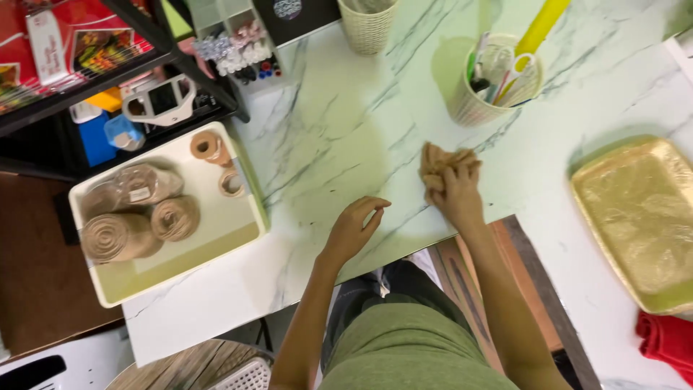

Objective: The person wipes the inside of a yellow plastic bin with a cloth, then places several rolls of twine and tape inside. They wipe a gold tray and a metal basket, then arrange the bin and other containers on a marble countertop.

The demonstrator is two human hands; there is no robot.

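Several red packages (43, 43) sit on the dark shelf at far left, above a white tray (180, 267) holding rolls of brown burlap ribbon (119, 237), one wrapped in clear film with a small pale label. The left hand (354, 230) rests on the marble tabletop (332, 130), fingers curled loosely, holding nothing. Just right, the right hand (455, 191) presses closed on a crumpled tan cloth (437, 160) near the table's front edge. A gold tray (639, 217) lies far right.
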